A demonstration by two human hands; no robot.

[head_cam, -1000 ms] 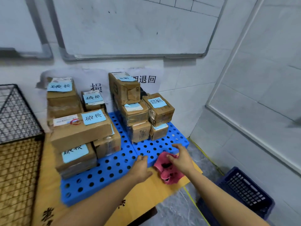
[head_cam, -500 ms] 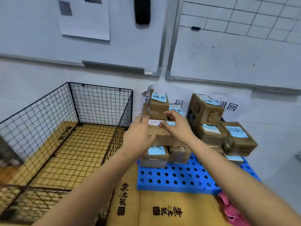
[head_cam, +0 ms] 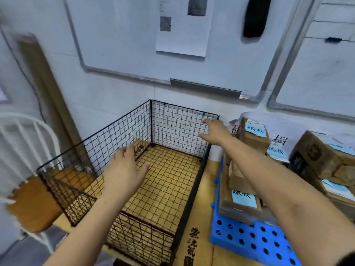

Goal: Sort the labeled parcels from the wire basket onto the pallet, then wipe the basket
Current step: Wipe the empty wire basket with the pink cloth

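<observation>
Over the wire basket (head_cam: 176, 129), left hand (head_cam: 123, 169) and right hand (head_cam: 216, 132) hover spread-fingered, empty; steady the rim before wiping.

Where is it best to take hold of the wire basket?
Take the wire basket by the top rim of its right wall, from above: the top is open, that rim is a bare straight bar, and the right hand is near its far end.

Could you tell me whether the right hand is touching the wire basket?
Cannot tell. In the head view the right hand overlaps the far right corner of the basket near its rim, but the depth between them is unclear.
</observation>
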